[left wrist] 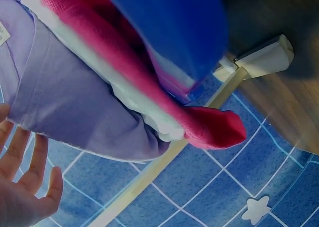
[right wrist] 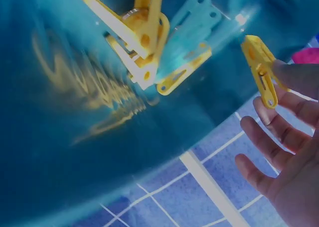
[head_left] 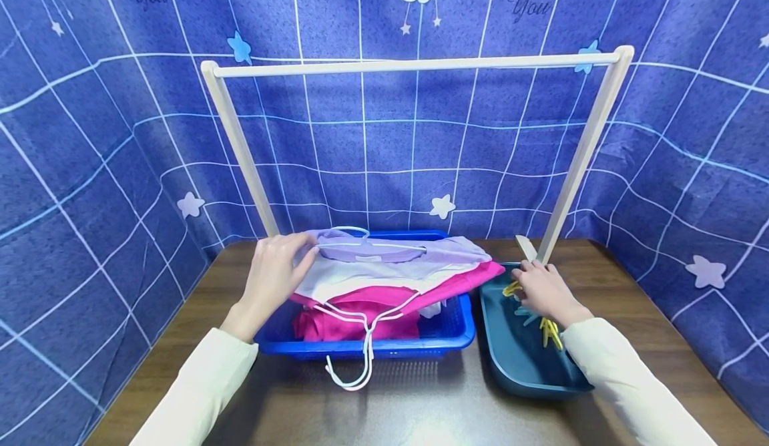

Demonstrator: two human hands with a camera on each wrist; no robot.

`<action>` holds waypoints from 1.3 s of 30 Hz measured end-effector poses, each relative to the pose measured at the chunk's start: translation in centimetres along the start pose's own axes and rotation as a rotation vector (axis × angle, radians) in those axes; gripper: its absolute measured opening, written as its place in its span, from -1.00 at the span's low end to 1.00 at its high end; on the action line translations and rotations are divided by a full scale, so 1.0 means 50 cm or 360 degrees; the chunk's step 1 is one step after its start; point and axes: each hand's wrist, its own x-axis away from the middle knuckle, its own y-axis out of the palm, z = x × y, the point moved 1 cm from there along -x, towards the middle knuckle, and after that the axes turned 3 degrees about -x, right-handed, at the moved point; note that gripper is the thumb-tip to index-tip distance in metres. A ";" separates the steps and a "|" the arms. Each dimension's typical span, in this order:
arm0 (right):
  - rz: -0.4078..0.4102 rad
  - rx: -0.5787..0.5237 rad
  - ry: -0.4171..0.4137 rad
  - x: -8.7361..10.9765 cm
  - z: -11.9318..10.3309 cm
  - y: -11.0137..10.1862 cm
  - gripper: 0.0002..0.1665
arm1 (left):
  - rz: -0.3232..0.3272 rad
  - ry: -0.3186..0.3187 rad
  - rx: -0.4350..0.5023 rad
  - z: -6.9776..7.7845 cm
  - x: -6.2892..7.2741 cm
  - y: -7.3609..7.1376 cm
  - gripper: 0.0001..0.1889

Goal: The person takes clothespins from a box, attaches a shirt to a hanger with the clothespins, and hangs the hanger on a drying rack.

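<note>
My left hand [head_left: 278, 266] is at the left end of a lavender shirt [head_left: 459, 251], pinching its edge between thumb and forefinger; the other fingers [left wrist: 37, 160] hang beside the cloth. The thumb is out of the left wrist view. Beneath the lavender shirt lie a white shirt [head_left: 342, 279] and a pink shirt [head_left: 474, 278], stacked with white hangers [head_left: 368, 349]. Over the dark teal tray [head_left: 523, 372], my right hand [head_left: 549, 292] pinches a yellow clothespin [right wrist: 260, 70] between thumb and forefinger. Other yellow clothespins [right wrist: 137, 43] and a light blue clothespin [right wrist: 192, 25] lie in the tray.
A blue basket [head_left: 366, 348] under the shirts holds more pink cloth [head_left: 336, 324]. Behind it stands a white rack [head_left: 414, 65] with a horizontal bar, its right post by the tray. Everything stands on a wooden table [head_left: 300, 399] before a blue patterned curtain [head_left: 384, 145].
</note>
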 end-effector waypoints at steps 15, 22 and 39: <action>0.0115 -0.0004 0.0032 0.002 0.000 -0.063 -0.74 | -0.0008 -0.0030 -0.0025 -0.004 -0.008 0.004 -0.90; 0.0273 0.0035 -0.0018 -0.003 0.000 -0.088 -0.69 | -0.0009 -0.0049 -0.0014 -0.006 -0.012 0.004 -0.90; 0.0637 -0.0023 -0.0210 -0.031 -0.038 -0.152 -0.68 | -0.0039 -0.0102 0.0001 -0.008 -0.014 0.008 -0.88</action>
